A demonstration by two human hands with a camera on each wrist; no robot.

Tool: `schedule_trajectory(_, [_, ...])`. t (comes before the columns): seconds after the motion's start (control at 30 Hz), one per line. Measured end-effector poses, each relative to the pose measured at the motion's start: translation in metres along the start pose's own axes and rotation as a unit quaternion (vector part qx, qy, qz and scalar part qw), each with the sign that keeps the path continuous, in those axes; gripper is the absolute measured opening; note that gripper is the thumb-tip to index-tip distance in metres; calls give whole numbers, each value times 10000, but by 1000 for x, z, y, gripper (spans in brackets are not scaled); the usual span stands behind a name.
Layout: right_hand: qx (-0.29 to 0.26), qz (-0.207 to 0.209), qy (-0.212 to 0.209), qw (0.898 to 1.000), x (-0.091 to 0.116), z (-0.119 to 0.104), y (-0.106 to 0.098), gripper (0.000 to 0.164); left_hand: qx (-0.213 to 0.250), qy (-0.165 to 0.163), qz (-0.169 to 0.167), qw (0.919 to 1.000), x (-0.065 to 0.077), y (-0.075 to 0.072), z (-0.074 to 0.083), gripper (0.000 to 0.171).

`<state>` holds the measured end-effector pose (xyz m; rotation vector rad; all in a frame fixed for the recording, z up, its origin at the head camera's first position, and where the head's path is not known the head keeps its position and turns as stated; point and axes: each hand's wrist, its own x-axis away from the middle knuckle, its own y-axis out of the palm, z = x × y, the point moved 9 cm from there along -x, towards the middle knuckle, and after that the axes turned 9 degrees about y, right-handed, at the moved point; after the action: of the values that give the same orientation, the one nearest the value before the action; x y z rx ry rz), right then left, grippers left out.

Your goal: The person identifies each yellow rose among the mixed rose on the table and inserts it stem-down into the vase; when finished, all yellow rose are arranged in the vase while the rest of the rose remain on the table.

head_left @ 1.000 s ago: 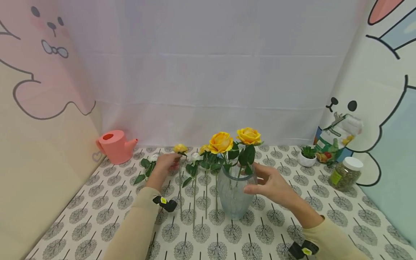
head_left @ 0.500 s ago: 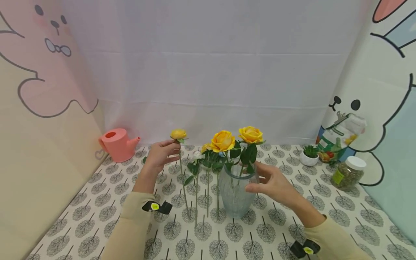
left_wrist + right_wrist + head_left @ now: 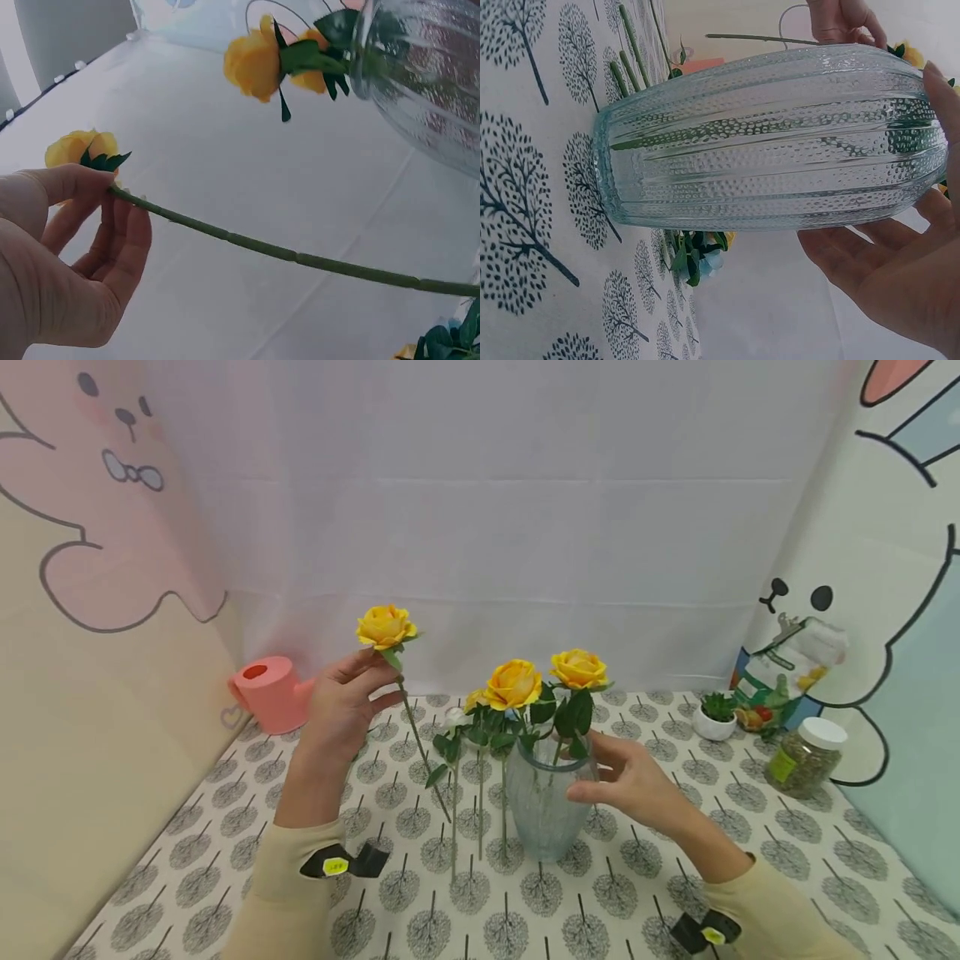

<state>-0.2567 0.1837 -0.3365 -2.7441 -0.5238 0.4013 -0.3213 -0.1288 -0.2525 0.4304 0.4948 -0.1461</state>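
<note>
In the head view my left hand (image 3: 341, 702) holds a yellow rose (image 3: 386, 627) upright at the left, its stem slanting down to the right. Thumb and fingers pinch the green stem (image 3: 262, 247) just under the bloom. My right hand (image 3: 630, 781) grips the ribbed clear glass vase (image 3: 543, 814) by its upper right side, thumb in front. The vase stands on the table with two yellow roses (image 3: 513, 683) in it. Between the hands lie a white rose (image 3: 455, 718) and other flowers, stems toward me, partly hidden by the vase's blooms.
A pink watering can (image 3: 272, 697) stands at the back left, partly behind my left hand. At the right are a small potted succulent (image 3: 715, 720), a printed bag (image 3: 787, 677) and a white-lidded jar (image 3: 806, 756). The tablecloth (image 3: 465, 927) has a tree pattern; curtains enclose the table.
My left hand has lifted the yellow rose from the table and raised it up and slightly left, turning the bloom upright. The right hand stays on the vase.
</note>
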Motion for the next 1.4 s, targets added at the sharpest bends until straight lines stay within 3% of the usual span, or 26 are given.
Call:
schedule_trajectory(0.1, [-5,-58,72,10000,-1,0,3,81,1054,694,57,9920,7,8,25,29])
schedule_trajectory(0.27, [-110,-58,119,9999,-1,-1,4,82,2598,1487,80,9541,20,18,59,18])
schedule_trajectory(0.43, [-101,-29,137,9999,0,-1,3,82,3208,1885,329,9276,30,20,79,21])
schedule_trajectory(0.57, [-86,-22,114,9999,-1,-1,2,82,3387,2157,499,9145,36,22,85,21])
schedule_trajectory(0.7, [-50,-29,72,10000,-1,0,1,82,3229,2337,272,9167,39,34,81,21])
schedule_trajectory(0.87, [-27,-25,52,10000,-1,1,2,81,2561,2294,-45,9390,41,51,67,23])
schedule_trajectory(0.97, [-60,-36,40,10000,-1,0,3,80,2154,2418,-111,9460,43,58,62,30])
schedule_trajectory(1.17, [-61,-28,19,10000,0,-2,2,81,1367,2869,-153,9480,49,68,60,36])
schedule_trajectory(1.4, [-61,-33,19,10000,0,-2,1,81,1173,2861,-396,9502,50,79,48,25])
